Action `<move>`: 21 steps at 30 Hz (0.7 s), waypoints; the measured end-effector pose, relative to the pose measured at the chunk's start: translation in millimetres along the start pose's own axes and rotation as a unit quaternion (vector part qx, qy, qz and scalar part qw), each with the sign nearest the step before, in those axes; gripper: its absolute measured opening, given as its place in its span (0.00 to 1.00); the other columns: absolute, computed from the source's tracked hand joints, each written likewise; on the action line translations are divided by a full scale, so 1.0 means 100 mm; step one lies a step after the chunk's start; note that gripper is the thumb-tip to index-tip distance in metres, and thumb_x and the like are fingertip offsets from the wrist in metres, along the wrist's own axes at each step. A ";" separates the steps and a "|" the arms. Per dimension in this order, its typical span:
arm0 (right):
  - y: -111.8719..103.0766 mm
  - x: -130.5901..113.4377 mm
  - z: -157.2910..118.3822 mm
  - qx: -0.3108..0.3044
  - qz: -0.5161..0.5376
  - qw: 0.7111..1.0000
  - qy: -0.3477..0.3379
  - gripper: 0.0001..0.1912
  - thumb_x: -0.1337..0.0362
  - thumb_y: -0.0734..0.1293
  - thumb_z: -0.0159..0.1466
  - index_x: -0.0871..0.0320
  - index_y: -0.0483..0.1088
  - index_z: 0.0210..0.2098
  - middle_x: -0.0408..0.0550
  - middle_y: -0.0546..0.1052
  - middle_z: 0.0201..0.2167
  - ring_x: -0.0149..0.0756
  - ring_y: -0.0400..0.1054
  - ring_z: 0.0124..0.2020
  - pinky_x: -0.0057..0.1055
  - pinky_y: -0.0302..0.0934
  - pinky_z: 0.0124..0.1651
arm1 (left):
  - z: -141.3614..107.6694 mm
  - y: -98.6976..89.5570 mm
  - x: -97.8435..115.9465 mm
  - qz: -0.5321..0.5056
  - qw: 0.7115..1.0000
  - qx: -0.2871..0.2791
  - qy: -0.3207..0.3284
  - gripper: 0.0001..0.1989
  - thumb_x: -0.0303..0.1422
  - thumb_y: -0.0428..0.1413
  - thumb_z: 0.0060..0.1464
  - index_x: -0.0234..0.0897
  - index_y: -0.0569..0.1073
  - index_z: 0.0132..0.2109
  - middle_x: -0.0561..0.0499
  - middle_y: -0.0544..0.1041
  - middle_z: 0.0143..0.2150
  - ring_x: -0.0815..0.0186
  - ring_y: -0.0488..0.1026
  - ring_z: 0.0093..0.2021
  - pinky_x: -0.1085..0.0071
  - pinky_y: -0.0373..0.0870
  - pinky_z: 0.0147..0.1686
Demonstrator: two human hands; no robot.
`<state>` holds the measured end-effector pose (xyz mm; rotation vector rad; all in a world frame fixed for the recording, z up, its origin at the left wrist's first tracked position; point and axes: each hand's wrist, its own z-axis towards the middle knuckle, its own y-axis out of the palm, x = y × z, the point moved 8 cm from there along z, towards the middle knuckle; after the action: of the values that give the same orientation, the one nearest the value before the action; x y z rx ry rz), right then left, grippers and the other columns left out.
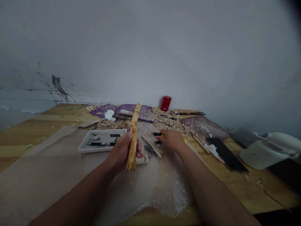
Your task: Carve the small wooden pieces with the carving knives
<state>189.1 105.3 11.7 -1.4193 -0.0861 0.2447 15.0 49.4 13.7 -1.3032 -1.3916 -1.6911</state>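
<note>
A pale, knobbly wooden stick point(133, 138) stands nearly upright in my left hand point(124, 147), whose fingers wrap round its lower half. To the right, my right hand point(172, 139) reaches down over the plastic sheet, its fingertips at a black and yellow tool point(160, 135); whether they grip it is hard to tell. Between my hands lie a thin wooden strip point(152, 146) and some dark tools. A small whitish piece point(142, 159) rests just behind the stick's lower end.
A white tray point(81, 147) of small tools is at the left. Wood shavings point(171, 121) are heaped behind, with a red can point(166, 103) by the wall. At the right are a black flat slab point(225, 153) and a white container point(256, 153).
</note>
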 end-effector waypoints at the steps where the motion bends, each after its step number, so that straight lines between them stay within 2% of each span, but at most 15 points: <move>1: 0.01 0.05 0.02 -0.006 0.008 1.000 0.000 0.22 0.46 0.56 0.59 0.55 0.71 0.34 0.51 0.76 0.31 0.39 0.68 0.32 0.28 0.52 0.29 | 0.00 0.02 -0.02 -0.010 1.000 -0.008 -0.003 0.16 0.46 0.44 0.53 0.36 0.62 0.32 0.56 0.68 0.20 0.72 0.64 0.16 0.69 0.69 0.25; 4: 0.00 0.15 0.05 -0.017 0.036 0.999 -0.025 0.19 0.48 0.58 0.58 0.55 0.72 0.34 0.46 0.76 0.31 0.34 0.68 0.32 0.26 0.54 0.30 | -0.01 0.11 -0.10 -0.009 0.999 -0.040 -0.018 0.16 0.47 0.43 0.53 0.37 0.60 0.32 0.59 0.64 0.16 0.74 0.59 0.13 0.70 0.68 0.23; 6: -0.05 0.25 0.08 -0.004 0.046 0.999 -0.025 0.19 0.52 0.56 0.61 0.55 0.72 0.37 0.44 0.76 0.34 0.31 0.68 0.35 0.24 0.56 0.33 | -0.03 0.19 -0.22 0.017 0.996 -0.078 -0.048 0.17 0.47 0.43 0.53 0.38 0.59 0.31 0.60 0.61 0.15 0.75 0.55 0.11 0.71 0.66 0.19; 9: -0.10 0.54 0.19 0.031 0.029 0.998 0.039 0.24 0.60 0.45 0.66 0.61 0.68 0.44 0.50 0.75 0.38 0.35 0.67 0.38 0.28 0.58 0.36 | -0.09 0.31 -0.39 0.067 0.983 -0.151 -0.086 0.13 0.45 0.46 0.53 0.39 0.59 0.34 0.61 0.60 0.14 0.77 0.54 0.11 0.73 0.66 0.18; 10: -0.08 0.63 0.24 0.032 0.019 0.998 0.058 0.24 0.62 0.44 0.66 0.62 0.67 0.45 0.51 0.75 0.38 0.36 0.67 0.39 0.30 0.59 0.36 | -0.11 0.34 -0.45 0.091 0.975 -0.175 -0.106 0.12 0.43 0.47 0.52 0.39 0.59 0.35 0.62 0.60 0.14 0.77 0.54 0.10 0.73 0.66 0.18; 14: 0.06 0.79 0.51 -0.017 -0.018 0.998 0.055 0.12 0.64 0.56 0.64 0.61 0.68 0.42 0.49 0.73 0.39 0.35 0.67 0.40 0.32 0.61 0.41 | -0.18 0.35 -0.63 0.184 0.941 -0.232 -0.164 0.12 0.37 0.51 0.49 0.38 0.60 0.39 0.61 0.62 0.15 0.75 0.58 0.12 0.78 0.59 0.15; 17: 0.16 0.78 0.69 -0.056 -0.058 0.996 0.047 0.14 0.61 0.60 0.62 0.61 0.65 0.44 0.50 0.69 0.44 0.35 0.66 0.42 0.39 0.62 0.44 | -0.19 0.34 -0.59 0.260 0.923 -0.247 -0.141 0.11 0.36 0.53 0.46 0.37 0.64 0.37 0.58 0.65 0.20 0.74 0.60 0.16 0.79 0.55 0.15; 19: 0.22 0.77 0.78 -0.077 -0.081 0.992 0.051 0.15 0.61 0.60 0.62 0.61 0.64 0.46 0.51 0.68 0.45 0.36 0.65 0.42 0.39 0.62 0.43 | -0.19 0.36 -0.48 0.308 0.915 -0.244 -0.092 0.09 0.34 0.55 0.44 0.36 0.66 0.33 0.56 0.66 0.23 0.73 0.62 0.20 0.78 0.55 0.17; 21: 0.28 0.78 0.83 -0.093 -0.100 0.989 0.061 0.14 0.61 0.60 0.62 0.60 0.64 0.46 0.51 0.68 0.45 0.36 0.65 0.42 0.38 0.63 0.43 | -0.20 0.37 -0.42 0.323 0.913 -0.238 -0.073 0.08 0.34 0.55 0.43 0.37 0.67 0.32 0.56 0.67 0.24 0.73 0.62 0.21 0.78 0.54 0.18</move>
<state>244.4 206.1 -9.8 -1.5962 -0.1535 -0.0177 56.2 13.9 -10.3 -1.9250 -0.4975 -1.5094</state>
